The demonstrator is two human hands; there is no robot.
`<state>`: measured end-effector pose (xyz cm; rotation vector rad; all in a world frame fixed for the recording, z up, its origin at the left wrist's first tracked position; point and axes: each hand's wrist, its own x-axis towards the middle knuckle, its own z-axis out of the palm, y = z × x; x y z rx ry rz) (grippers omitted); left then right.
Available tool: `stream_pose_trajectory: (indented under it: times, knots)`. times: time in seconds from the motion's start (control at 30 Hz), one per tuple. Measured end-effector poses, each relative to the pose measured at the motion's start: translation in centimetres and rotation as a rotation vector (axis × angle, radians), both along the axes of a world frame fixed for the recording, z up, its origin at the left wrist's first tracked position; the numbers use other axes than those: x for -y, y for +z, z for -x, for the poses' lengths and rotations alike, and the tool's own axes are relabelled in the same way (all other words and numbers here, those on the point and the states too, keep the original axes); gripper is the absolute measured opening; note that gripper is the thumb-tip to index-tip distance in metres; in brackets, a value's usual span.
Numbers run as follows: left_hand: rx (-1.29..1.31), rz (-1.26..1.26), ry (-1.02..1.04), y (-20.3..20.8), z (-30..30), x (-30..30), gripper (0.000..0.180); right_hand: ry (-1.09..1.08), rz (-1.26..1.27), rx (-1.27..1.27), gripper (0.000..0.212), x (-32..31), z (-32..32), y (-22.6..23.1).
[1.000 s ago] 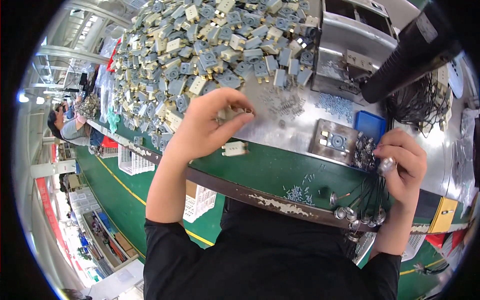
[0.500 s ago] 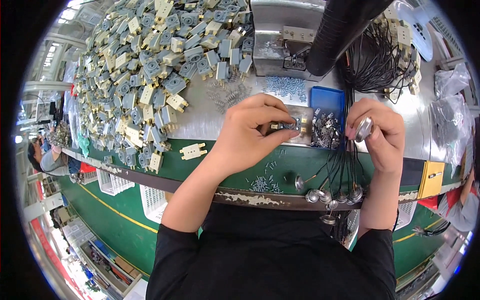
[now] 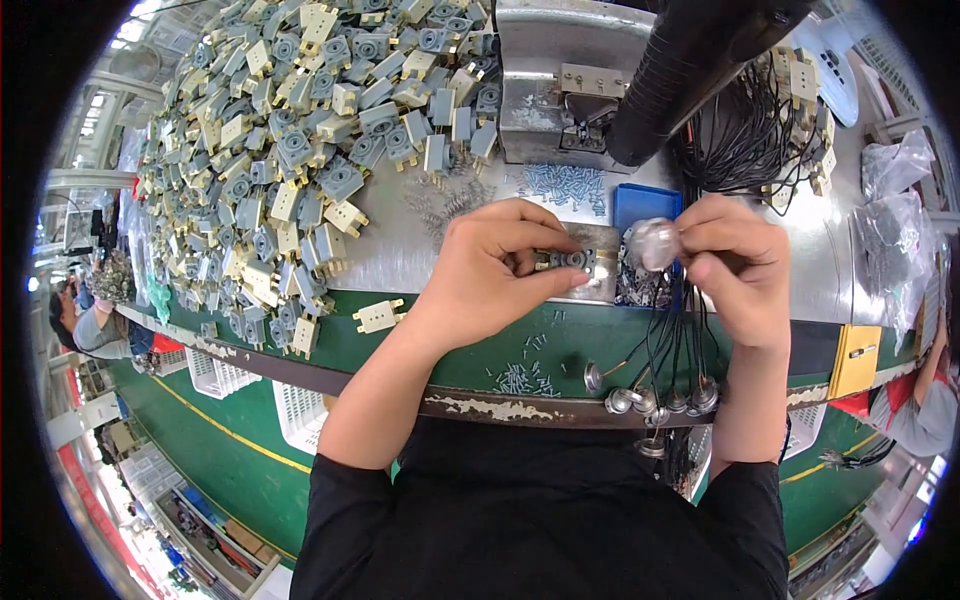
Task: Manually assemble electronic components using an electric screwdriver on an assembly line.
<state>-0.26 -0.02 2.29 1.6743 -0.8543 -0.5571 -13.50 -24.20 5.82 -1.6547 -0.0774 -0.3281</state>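
Observation:
My left hand pinches a small grey plastic switch housing between thumb and fingers. A round boss on the housing faces up, over a flat metal plate. Just to the right, my right hand grips a round silvery metal cap, which is blurred by motion. Cap and housing are apart. Beneath the cap is a blue tray with small metal parts, partly hidden by it. Several black-wired metal caps hang over the bench's front edge below my right hand.
A large heap of grey and cream housings covers the left side. One housing lies apart on the green mat. Loose screws, springs and pins lie around. A thick black tube rises before a metal fixture.
My right hand has moved left with the metal cap, closer to the housing and over the blue tray. In my left hand, the housing now shows its round boss upward.

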Motion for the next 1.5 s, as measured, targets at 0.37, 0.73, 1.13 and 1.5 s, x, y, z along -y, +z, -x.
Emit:
stream_pose_trajectory:
  times: [0.37,0.73,1.13,1.5]
  knots:
    - [0.139,0.166,0.064,0.0,0.0,0.1,0.042,-0.027,0.350,-0.211,0.012,-2.7,-1.8,1.4]
    - [0.296,0.066,-0.025,-1.2,0.1,0.4,0.034,-0.010,0.415,-0.348,0.011,-2.9,-1.8,0.5]
    - [0.254,0.095,-0.122,-1.2,-0.5,0.6,0.035,-0.041,0.475,-0.315,0.013,-3.6,-1.7,0.2]
    - [0.310,0.165,-0.181,-2.2,-1.6,0.6,0.035,0.006,0.653,-0.238,0.014,-2.7,-2.4,0.0]
